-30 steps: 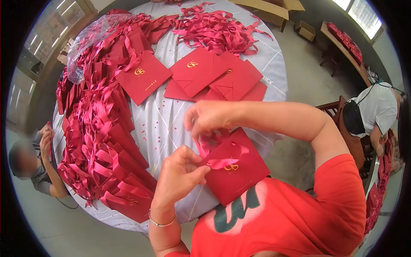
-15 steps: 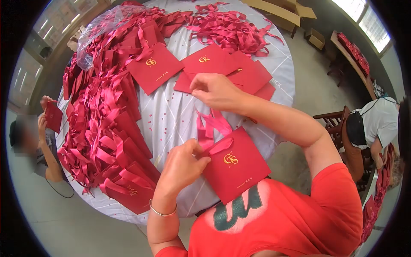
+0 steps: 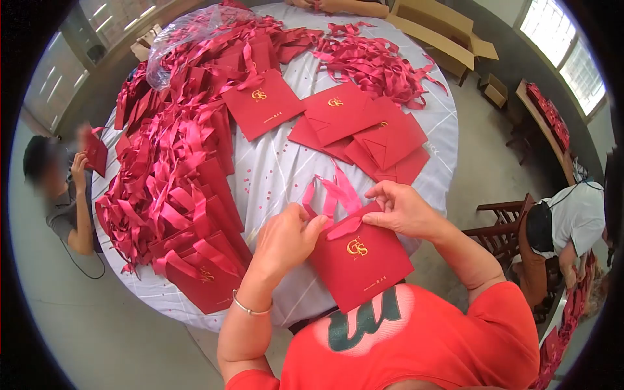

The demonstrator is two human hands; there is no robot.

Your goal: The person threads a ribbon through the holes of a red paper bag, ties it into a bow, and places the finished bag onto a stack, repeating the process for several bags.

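Note:
A red paper bag (image 3: 367,266) with a gold emblem and pink ribbon handles (image 3: 338,192) is held in front of my shirt. My left hand (image 3: 286,237) pinches its upper left edge near the ribbon. At its upper right edge, my right hand (image 3: 400,209) has its thumb and fingers closed on the bag. Flat red bags without visible ribbons (image 3: 344,114) lie overlapped beyond my hands. On the left of the table, many red bags with pink ribbons (image 3: 175,169) are piled in rows. A heap of loose ribbons (image 3: 380,62) lies at the far side.
The round table has a white cloth (image 3: 270,188). Clear plastic (image 3: 172,52) covers part of the pile. A person (image 3: 65,188) at the left holds a red bag; another's forearms rest at the far edge. At right are a chair (image 3: 513,224), a person in white (image 3: 575,214) and cardboard boxes (image 3: 435,29).
My right hand has come down from above the flat bags to the held bag's upper right edge and gripped it. Forearms have appeared at the table's far edge as the view shifted.

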